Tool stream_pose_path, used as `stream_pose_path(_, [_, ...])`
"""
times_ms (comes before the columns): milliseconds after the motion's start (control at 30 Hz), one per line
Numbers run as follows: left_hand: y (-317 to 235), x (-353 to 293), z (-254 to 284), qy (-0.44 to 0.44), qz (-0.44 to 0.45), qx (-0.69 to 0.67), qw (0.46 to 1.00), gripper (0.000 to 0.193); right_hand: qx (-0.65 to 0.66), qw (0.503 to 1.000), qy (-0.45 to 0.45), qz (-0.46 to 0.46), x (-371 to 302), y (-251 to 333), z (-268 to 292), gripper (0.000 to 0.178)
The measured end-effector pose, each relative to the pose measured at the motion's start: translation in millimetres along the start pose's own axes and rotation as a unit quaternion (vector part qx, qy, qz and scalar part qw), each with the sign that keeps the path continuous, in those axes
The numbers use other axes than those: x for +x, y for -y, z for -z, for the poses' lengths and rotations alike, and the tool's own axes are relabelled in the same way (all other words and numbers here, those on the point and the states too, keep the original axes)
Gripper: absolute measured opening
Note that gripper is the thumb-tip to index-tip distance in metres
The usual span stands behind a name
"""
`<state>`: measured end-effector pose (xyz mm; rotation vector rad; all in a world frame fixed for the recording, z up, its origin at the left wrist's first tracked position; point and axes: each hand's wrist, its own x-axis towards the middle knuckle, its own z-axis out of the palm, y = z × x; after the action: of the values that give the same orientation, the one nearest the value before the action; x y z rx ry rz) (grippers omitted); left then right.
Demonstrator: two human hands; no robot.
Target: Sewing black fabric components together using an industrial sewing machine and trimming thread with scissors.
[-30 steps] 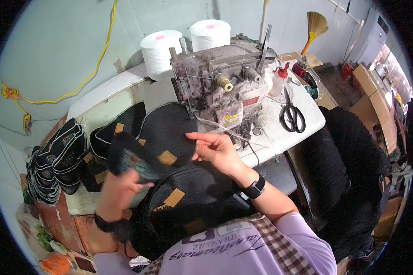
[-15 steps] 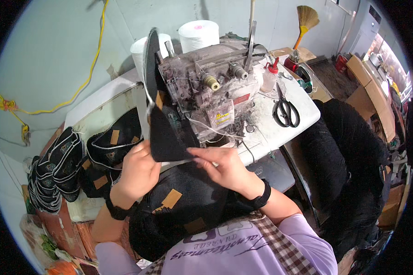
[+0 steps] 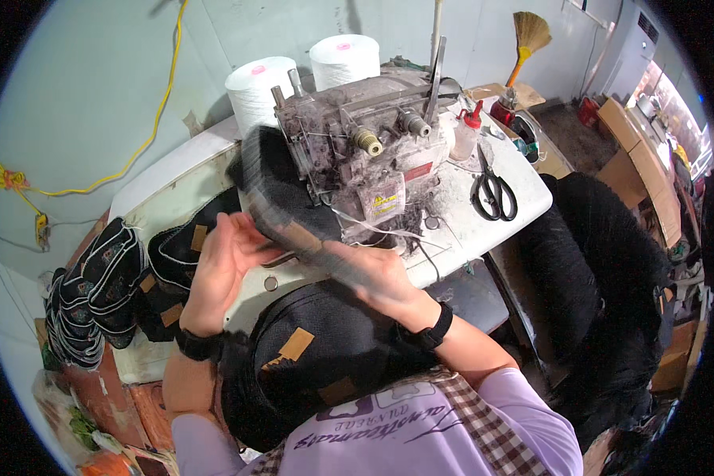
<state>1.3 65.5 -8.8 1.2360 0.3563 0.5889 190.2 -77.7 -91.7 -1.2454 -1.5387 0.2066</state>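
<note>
A black fabric piece point(image 3: 282, 186) with a tan patch stands at the left side of a lint-covered sewing machine point(image 3: 365, 143), its near edge smeared by motion. My right hand point(image 3: 377, 278) grips its near right edge, fingers blurred. My left hand point(image 3: 232, 258) is open at the fabric's left side, fingers stretched; I cannot tell whether it touches the cloth. On my lap lies a heap of black fabric pieces point(image 3: 325, 317), one with a tan patch showing. A pale thread or tape point(image 3: 373, 226) trails in front of the machine.
Black pieces with white-stitched edges point(image 3: 103, 293) are heaped at the left. Black-handled scissors point(image 3: 494, 194) and a red-capped bottle point(image 3: 468, 131) are on the white table point(image 3: 523, 202). Two white thread cones point(image 3: 345, 59) stand behind the machine. Large black fabric rolls point(image 3: 611, 270) fill the right.
The fabric piece has swung down from its upright position, its tan patch turning toward me. My left hand has come off its lower corner and opened; my right hand stays at the near edge.
</note>
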Motion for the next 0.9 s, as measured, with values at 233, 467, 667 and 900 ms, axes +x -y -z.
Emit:
stream_pose_path(233, [-12, 37, 5, -0.21, -0.118, 0.3, 0.923, 0.034, -0.111, 0.99, -0.022, 0.082, 3, -7, -1, 0.049])
stream_pose_path(467, [-85, 5, -10, -0.081, -0.094, 0.275, 0.954, 0.025, -0.137, 0.987, -0.023, 0.087, 24, 1, -7, 0.044])
stream_pose_path(667, [-42, -44, -41, -0.011, -0.152, 0.552, 0.82, 0.03, -0.066, 0.996, -0.058, 0.023, 27, -5, 4, 0.022])
stream_pose_path(900, [1, -17, -36, -0.04, -0.178, 0.582, 0.792, 0.02, -0.037, 0.993, 0.101, 0.05, -4, 17, -28, 0.018])
